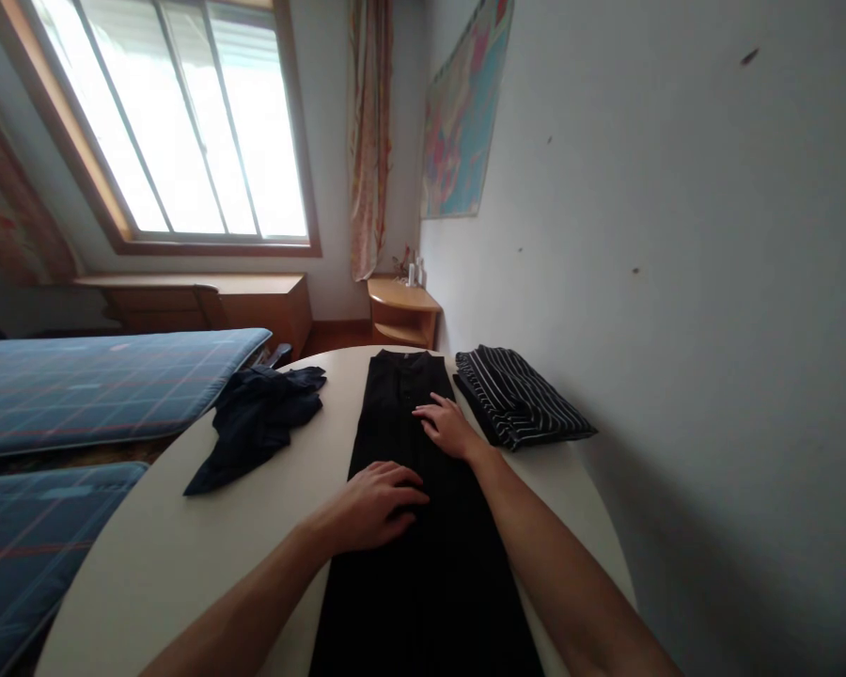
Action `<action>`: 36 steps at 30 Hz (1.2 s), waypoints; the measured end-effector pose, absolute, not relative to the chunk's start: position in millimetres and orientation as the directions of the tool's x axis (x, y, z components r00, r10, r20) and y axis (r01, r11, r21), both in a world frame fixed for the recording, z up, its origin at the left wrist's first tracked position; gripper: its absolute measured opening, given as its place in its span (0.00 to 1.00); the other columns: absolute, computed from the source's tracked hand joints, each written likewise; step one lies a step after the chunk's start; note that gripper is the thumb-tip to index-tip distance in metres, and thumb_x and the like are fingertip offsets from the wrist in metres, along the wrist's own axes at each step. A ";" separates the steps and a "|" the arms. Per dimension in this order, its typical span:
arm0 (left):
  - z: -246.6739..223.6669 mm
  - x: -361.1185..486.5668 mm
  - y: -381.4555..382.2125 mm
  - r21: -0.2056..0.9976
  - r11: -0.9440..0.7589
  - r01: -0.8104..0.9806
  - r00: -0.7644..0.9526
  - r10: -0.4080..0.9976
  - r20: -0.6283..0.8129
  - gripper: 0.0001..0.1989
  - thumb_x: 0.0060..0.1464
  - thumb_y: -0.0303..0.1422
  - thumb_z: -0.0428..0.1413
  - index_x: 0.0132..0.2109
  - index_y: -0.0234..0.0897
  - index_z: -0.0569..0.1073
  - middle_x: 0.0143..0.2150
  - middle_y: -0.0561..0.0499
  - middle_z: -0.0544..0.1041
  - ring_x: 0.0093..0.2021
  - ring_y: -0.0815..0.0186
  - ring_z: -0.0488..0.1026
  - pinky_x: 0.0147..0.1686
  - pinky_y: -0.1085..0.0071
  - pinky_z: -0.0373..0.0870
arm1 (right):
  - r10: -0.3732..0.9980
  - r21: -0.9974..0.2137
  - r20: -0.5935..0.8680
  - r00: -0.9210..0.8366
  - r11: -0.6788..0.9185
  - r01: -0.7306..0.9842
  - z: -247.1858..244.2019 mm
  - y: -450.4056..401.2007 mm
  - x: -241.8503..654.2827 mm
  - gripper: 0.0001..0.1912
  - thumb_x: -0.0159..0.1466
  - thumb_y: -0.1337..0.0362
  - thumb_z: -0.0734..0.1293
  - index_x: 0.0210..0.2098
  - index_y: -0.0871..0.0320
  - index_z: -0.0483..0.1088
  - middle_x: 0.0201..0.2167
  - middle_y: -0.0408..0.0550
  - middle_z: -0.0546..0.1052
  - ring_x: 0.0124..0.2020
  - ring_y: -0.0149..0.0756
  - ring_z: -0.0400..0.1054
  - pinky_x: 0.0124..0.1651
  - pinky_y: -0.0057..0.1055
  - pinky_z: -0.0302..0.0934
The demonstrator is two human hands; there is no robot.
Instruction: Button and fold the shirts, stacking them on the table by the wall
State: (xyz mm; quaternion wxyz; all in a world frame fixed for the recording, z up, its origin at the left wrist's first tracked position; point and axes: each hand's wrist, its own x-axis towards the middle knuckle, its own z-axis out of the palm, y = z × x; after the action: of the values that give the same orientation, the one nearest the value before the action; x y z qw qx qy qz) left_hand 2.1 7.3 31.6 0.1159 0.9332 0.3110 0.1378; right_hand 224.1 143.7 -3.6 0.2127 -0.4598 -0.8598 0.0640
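Note:
A long black garment (423, 583) lies flat along the white round table (155, 583); it looks like trousers, with a waistband-like edge and small buttons at the far end. On its middle rests my left hand (379, 503), fingers loosely spread and slightly bent. Farther up, near the buttons, my right hand (449, 428) lies palm down with fingers apart. Neither hand grips anything. A folded black garment with white stripes (518, 395) sits just right of my right hand. To the left, a crumpled dark navy cloth (260, 418) lies near the table's edge.
Blue plaid mattresses (105, 385) are to the left of the table. A wall (712, 376) stands close on the right. Beyond the table are a small wooden corner shelf (403, 295), a wooden desk (260, 285) and a window (183, 122).

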 end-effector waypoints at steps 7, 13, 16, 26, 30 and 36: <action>42.3 20.1 -27.6 0.313 -0.871 0.379 0.887 0.438 0.144 0.10 0.60 0.35 0.58 0.48 0.50 0.78 0.55 0.55 0.76 0.50 0.63 0.74 0.52 0.67 0.67 | 0.794 -0.201 0.346 -0.500 0.583 0.787 5.0 135.5 217.2 0.08 0.67 0.67 0.65 0.43 0.57 0.76 0.45 0.51 0.77 0.53 0.42 0.64 0.55 0.37 0.59; 50.2 22.4 -30.9 0.337 -0.886 0.319 0.904 0.391 0.172 0.08 0.64 0.31 0.54 0.43 0.45 0.78 0.48 0.56 0.79 0.45 0.67 0.74 0.47 0.70 0.66 | 0.774 -0.281 0.472 -0.423 0.586 0.760 5.7 131.3 215.9 0.09 0.69 0.67 0.63 0.45 0.56 0.74 0.47 0.49 0.75 0.50 0.37 0.65 0.56 0.34 0.58; 55.2 21.1 -32.7 0.395 -0.864 0.312 0.895 0.407 0.182 0.07 0.62 0.29 0.55 0.41 0.44 0.78 0.45 0.56 0.80 0.45 0.67 0.74 0.49 0.71 0.65 | 0.783 -0.309 0.466 -0.411 0.579 0.754 5.7 129.7 213.0 0.09 0.69 0.67 0.63 0.44 0.55 0.74 0.48 0.48 0.75 0.50 0.37 0.66 0.56 0.34 0.59; 45.2 22.8 -35.8 0.512 -0.793 0.329 0.905 0.420 0.070 0.10 0.49 0.39 0.68 0.41 0.50 0.81 0.50 0.55 0.76 0.53 0.61 0.69 0.54 0.65 0.63 | 0.827 -0.296 0.378 -0.415 0.533 0.793 1.8 129.6 209.5 0.10 0.67 0.68 0.64 0.45 0.54 0.75 0.48 0.48 0.76 0.50 0.39 0.67 0.55 0.35 0.60; 48.5 24.8 -35.7 0.552 -0.785 0.282 0.917 0.390 0.086 0.04 0.53 0.36 0.66 0.37 0.48 0.82 0.47 0.56 0.78 0.53 0.63 0.69 0.53 0.67 0.62 | 0.819 -0.321 0.421 -0.390 0.537 0.780 2.8 129.7 208.5 0.09 0.68 0.69 0.63 0.43 0.54 0.75 0.47 0.49 0.75 0.49 0.37 0.68 0.55 0.34 0.60; 53.1 22.5 -36.8 0.604 -0.752 0.265 0.923 0.379 0.068 0.03 0.53 0.33 0.66 0.36 0.47 0.82 0.43 0.56 0.80 0.49 0.64 0.72 0.53 0.68 0.61 | 0.821 -0.356 0.420 -0.387 0.541 0.762 3.5 128.0 206.4 0.10 0.68 0.69 0.62 0.44 0.56 0.75 0.49 0.50 0.74 0.51 0.36 0.68 0.57 0.32 0.59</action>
State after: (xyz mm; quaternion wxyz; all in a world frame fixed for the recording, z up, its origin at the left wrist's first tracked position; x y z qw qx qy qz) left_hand 22.5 -36.8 53.1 0.3071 0.9312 0.1729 0.0933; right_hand 206.4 128.0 3.5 0.2827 -0.4759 -0.8311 0.0524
